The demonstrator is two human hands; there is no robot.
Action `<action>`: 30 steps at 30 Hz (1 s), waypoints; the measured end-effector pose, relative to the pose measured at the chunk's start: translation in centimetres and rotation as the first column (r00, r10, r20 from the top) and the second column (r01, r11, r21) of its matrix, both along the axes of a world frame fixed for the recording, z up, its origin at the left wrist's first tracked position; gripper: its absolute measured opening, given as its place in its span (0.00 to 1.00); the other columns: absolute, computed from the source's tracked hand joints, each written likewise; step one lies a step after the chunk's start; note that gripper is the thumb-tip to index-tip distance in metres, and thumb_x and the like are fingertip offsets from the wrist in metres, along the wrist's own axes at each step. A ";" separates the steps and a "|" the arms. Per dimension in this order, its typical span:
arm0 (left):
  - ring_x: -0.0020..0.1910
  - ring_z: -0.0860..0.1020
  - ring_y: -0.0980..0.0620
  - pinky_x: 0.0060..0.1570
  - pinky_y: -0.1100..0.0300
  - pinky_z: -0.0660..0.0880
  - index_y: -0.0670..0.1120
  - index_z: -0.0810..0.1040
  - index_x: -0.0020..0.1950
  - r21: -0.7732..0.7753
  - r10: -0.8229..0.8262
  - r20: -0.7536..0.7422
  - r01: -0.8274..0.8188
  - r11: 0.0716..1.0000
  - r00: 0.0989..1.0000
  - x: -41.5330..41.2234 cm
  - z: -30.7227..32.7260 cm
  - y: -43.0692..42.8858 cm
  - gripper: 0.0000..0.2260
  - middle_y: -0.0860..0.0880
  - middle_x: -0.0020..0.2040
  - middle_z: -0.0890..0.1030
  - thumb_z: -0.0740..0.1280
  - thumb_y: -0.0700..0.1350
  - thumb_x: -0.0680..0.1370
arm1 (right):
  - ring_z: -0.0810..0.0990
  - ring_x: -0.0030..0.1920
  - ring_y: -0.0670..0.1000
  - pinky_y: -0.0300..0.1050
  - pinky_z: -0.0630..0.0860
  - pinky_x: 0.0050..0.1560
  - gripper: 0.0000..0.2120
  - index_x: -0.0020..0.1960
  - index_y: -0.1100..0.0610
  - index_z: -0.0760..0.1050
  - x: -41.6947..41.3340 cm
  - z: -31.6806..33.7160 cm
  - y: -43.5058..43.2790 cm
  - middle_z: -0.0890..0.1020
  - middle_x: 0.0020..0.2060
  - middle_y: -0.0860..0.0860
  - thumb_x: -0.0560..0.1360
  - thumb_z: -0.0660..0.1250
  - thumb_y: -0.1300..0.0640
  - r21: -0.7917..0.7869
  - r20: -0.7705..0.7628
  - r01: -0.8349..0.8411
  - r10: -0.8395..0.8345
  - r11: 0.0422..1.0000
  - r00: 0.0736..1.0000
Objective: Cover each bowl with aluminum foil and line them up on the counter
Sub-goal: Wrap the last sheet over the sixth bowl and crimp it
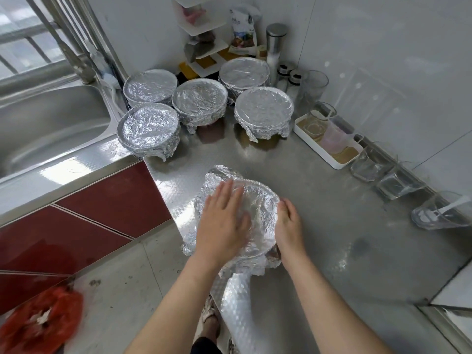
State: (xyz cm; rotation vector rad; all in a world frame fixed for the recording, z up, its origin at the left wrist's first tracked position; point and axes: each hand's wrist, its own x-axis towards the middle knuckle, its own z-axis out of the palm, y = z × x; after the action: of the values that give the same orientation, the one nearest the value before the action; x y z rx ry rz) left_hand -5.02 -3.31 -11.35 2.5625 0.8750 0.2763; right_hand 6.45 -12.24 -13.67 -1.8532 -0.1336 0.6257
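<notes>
A bowl point(258, 200) draped in a crumpled sheet of aluminum foil point(217, 175) sits near the counter's front corner. My left hand point(224, 221) lies flat on top of the foil, fingers spread. My right hand point(288, 226) cups the bowl's right rim, pressing foil down the side. Loose foil sticks out at the far left and near corners. Several foil-covered bowls stand grouped at the back of the counter, the nearest of them at the left point(148, 129) and at the right point(264, 111).
A steel sink point(51, 123) lies to the left. A white tray point(332, 159) with measuring cups and a row of glasses point(398, 185) line the right wall. A white rack, shakers and jars fill the back corner. A red bag point(38, 323) lies on the floor.
</notes>
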 end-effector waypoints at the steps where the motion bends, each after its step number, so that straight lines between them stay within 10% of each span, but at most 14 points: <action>1: 0.79 0.46 0.48 0.77 0.46 0.49 0.48 0.58 0.79 -0.022 0.077 -0.014 -0.077 0.997 0.997 -0.2 -0.2 0.9 0.26 0.48 0.80 0.51 0.54 0.54 0.82 | 0.70 0.69 0.53 0.48 0.65 0.70 0.20 0.71 0.60 0.68 -0.1 0.2 0.2 0.72 0.69 0.55 0.83 0.54 0.53 -0.009 0.000 -0.001 0.001 1.000 1.000; 8: 0.79 0.52 0.47 0.77 0.56 0.45 0.42 0.58 0.79 -0.091 0.159 0.011 -0.158 0.983 0.987 0.3 -1.5 1.0 0.28 0.45 0.79 0.57 0.47 0.53 0.81 | 0.77 0.55 0.64 0.52 0.70 0.55 0.19 0.54 0.69 0.74 -0.8 0.5 1.3 0.80 0.53 0.65 0.84 0.51 0.55 -0.136 0.118 0.043 -0.027 0.990 0.993; 16: 0.77 0.57 0.45 0.77 0.54 0.49 0.40 0.59 0.78 -0.086 0.251 -0.015 -0.252 0.964 0.968 -0.1 -1.5 -0.3 0.27 0.42 0.78 0.60 0.50 0.52 0.82 | 0.72 0.39 0.54 0.49 0.69 0.44 0.17 0.39 0.58 0.71 -0.1 0.6 1.0 0.75 0.35 0.53 0.83 0.53 0.54 -0.151 0.146 -0.073 0.096 0.986 0.985; 20: 0.58 0.75 0.43 0.60 0.46 0.72 0.41 0.71 0.70 0.025 0.344 -0.001 -0.343 0.939 0.939 -1.7 -0.6 -1.9 0.22 0.44 0.60 0.78 0.65 0.46 0.77 | 0.77 0.60 0.51 0.45 0.70 0.61 0.17 0.65 0.58 0.74 2.4 1.9 0.3 0.80 0.58 0.52 0.82 0.58 0.51 -0.174 0.125 -0.273 0.296 0.946 0.947; 24: 0.50 0.76 0.43 0.48 0.48 0.74 0.43 0.77 0.64 0.056 0.389 0.044 -0.391 0.919 0.920 -1.9 -0.1 -1.7 0.17 0.44 0.52 0.79 0.69 0.43 0.75 | 0.75 0.65 0.49 0.40 0.68 0.64 0.20 0.70 0.59 0.70 4.0 2.4 -0.3 0.77 0.65 0.52 0.82 0.58 0.52 -0.218 0.140 -0.383 0.417 0.897 0.898; 30: 0.61 0.76 0.46 0.52 0.54 0.72 0.47 0.77 0.67 -0.087 0.173 0.056 -0.168 0.982 0.983 1.4 0.3 0.8 0.15 0.49 0.63 0.79 0.58 0.48 0.84 | 0.68 0.33 0.55 0.48 0.63 0.34 0.16 0.40 0.60 0.71 3.4 1.6 0.4 0.72 0.30 0.54 0.83 0.55 0.56 -0.375 0.307 -0.372 0.492 0.849 0.815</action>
State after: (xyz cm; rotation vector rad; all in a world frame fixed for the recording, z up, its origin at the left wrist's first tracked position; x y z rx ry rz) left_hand -3.63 -2.54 -11.06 2.3935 1.0621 0.3622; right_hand 9.90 -11.81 -12.11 -2.2513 -0.7957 0.5974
